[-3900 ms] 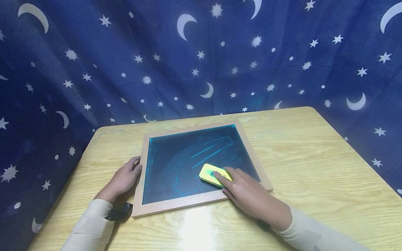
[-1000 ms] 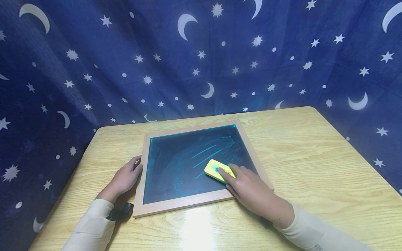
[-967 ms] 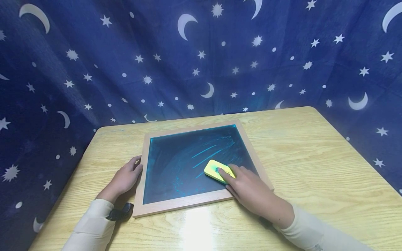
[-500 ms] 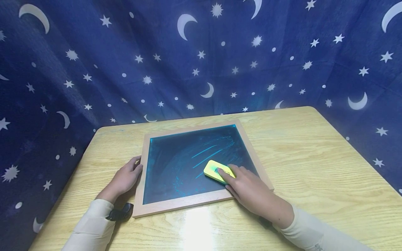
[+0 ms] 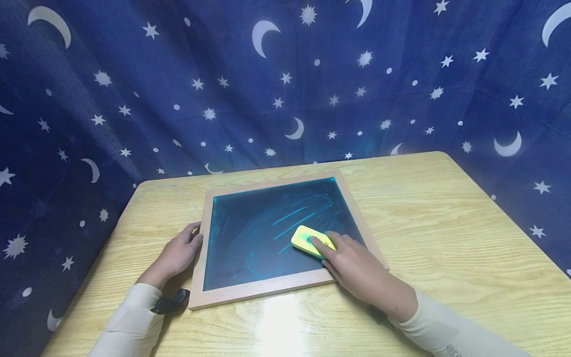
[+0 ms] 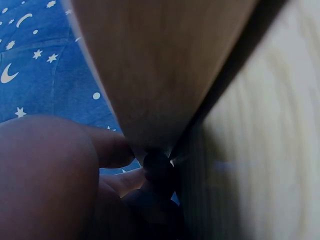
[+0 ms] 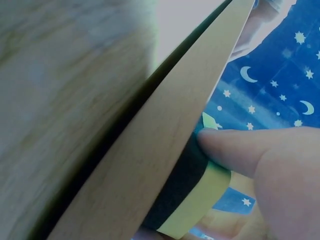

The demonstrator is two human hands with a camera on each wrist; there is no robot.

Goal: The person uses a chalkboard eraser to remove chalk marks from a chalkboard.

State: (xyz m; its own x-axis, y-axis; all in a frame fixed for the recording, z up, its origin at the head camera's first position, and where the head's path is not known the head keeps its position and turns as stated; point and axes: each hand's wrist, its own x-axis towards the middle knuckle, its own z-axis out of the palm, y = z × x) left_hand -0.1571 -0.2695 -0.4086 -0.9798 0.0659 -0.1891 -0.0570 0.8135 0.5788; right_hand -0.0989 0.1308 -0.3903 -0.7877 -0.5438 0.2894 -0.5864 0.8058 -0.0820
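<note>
A chalkboard with a light wooden frame lies on the table, with blue chalk streaks and smudges on its dark surface. My right hand holds a yellow chalkboard eraser against the lower right part of the surface, index finger on top. In the right wrist view, the thumb presses the side of the eraser, whose underside is dark. At the frame's left edge, my left hand grips the chalkboard. The left wrist view shows fingers against the frame's side; some fingertips are in shadow.
The wooden table extends to the right of the chalkboard and in front of it. Behind and along the sides hangs a blue curtain with moons and stars. A black strap is around the left wrist.
Over the last four seconds, the right hand and eraser have shifted slightly right and away from me, uncovering more of a lower chalk streak. The left hand and chalkboard stay almost still.
</note>
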